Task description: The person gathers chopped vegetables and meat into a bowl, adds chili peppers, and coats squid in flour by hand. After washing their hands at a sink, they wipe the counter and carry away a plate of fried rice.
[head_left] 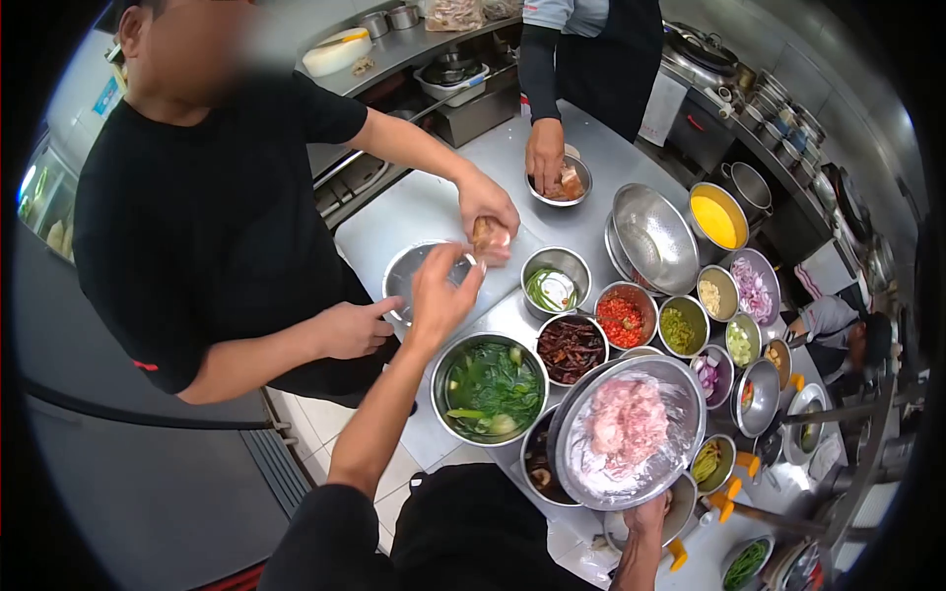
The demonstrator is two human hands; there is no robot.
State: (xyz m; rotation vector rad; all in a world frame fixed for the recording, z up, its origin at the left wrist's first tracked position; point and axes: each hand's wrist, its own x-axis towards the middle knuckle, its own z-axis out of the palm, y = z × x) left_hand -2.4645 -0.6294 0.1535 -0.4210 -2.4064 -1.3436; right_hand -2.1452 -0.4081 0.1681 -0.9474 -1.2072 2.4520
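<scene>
My right hand (645,522) grips the lower rim of a metal bowl (680,463). In that bowl raw pink meat (629,424) lies on clear plastic film. My left hand (445,291) reaches up over the near edge of another metal bowl (402,268); its fingers are bent and apart, and I see nothing held in them. Just beyond my fingertips, a co-worker's hand (488,202) holds a blurred piece of meat (491,239). That person's other hand (353,330) is beside the same bowl, whose contents are partly hidden.
A second co-worker's hand (545,158) dips into a small bowl of meat (570,185). Around me stand a pot of leafy greens in water (490,389), dried chillies (572,350), chopped red chillies (623,315), a colander (655,236) and a yellow-filled pot (717,219).
</scene>
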